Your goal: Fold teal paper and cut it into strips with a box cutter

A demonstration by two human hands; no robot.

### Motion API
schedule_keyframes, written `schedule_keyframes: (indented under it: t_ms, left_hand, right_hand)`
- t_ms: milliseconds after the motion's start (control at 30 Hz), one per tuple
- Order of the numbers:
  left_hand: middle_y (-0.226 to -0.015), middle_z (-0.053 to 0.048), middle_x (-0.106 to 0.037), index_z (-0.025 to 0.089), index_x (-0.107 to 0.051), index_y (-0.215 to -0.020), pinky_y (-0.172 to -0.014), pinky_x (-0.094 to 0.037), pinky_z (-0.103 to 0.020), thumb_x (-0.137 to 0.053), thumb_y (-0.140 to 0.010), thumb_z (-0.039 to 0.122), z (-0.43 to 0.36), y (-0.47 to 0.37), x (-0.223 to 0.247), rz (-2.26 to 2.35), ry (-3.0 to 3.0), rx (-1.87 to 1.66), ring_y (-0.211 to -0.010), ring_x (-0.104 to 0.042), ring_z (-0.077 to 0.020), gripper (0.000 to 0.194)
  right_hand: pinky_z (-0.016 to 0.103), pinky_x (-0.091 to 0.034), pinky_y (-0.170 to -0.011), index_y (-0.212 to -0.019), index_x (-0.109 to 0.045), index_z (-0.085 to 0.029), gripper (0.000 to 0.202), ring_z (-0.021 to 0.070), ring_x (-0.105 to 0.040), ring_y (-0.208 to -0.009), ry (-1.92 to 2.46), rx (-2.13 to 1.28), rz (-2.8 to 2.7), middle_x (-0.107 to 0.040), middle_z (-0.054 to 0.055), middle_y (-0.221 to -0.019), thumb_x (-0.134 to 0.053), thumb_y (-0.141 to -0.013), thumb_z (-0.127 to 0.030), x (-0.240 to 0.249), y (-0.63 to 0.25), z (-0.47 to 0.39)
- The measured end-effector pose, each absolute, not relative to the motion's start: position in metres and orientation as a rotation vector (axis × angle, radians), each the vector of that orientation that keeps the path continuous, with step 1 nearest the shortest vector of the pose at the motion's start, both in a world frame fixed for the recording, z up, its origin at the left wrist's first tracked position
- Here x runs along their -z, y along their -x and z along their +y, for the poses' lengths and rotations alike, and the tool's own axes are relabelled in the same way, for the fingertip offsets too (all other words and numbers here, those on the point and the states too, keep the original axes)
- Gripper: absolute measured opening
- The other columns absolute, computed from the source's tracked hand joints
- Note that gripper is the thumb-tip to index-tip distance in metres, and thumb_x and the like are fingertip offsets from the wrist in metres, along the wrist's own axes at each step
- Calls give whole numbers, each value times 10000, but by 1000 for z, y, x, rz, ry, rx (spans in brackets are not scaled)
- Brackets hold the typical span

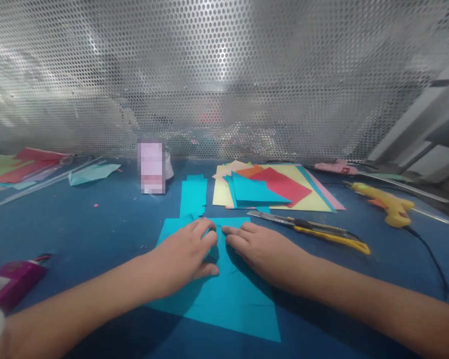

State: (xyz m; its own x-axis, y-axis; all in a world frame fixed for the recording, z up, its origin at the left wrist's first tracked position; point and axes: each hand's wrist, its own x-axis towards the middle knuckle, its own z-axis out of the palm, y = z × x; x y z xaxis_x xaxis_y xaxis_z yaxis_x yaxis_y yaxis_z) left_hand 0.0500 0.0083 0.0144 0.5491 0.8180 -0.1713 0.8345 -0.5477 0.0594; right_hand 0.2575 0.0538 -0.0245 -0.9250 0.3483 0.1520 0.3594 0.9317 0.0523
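Observation:
A large sheet of bright blue paper (224, 304) lies before me on the dark blue table, with faint lines across it. My left hand (189, 252) rests on its upper part, fingers curled loosely and thumb held apart. Beside it, fingers of my right hand (260, 247) stretch toward the left one and touch the sheet. The two hands are a small gap apart, and neither grips anything I can see. Just beyond the sheet's far edge lie narrow blue paper strips (193, 195). To the right of my right hand is a yellow utility knife (322, 232), blade out.
Coloured sheets (277, 187) are stacked behind the hands. A yellow glue gun (391, 203) with a black cord lies at right, and a pink tool (336, 167) behind it. Left are a blurred-out object (151, 167), more paper (30, 164) and a magenta item (20, 279). Perforated metal (224, 75) rises behind.

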Motion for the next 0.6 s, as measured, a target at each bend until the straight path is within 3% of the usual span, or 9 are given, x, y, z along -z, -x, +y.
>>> schedule_keyframes:
  t_ms: [133, 333, 600]
  left_hand:
    - [-1363, -188, -461, 158, -574, -1045, -833, -517, -437, -668, -850, 410, 7, -50, -14, 1494, -2628, 239, -1127, -556, -335, 333]
    - [-1371, -227, -454, 140, -557, -1198, -885, -481, -503, -657, -837, 488, 6, -48, -10, 1570, -2640, 261, -1211, -484, -401, 511]
    - [-1338, -213, -495, 155, -505, -1319, -891, -468, -522, -572, -856, 589, 8, -44, -7, 1546, -2696, 230, -1202, -479, -411, 638]
  right_hand:
    - [354, -512, -780, -1060, -624, -85, 217, 227, -609, -898, 580, 186, -2923, -643, 173, -1188, -479, -898, -86, 20, -260, 51]
    - [299, -466, -661, -933, -664, -133, 223, 197, -626, -735, 827, 79, -3044, -683, 70, -799, -543, -806, 4, 0, -275, 56]
    - [262, -412, -629, -791, -717, -184, 284, 159, -605, -732, 714, -200, -3156, -678, 37, -806, -489, -818, -16, -20, -301, 79]
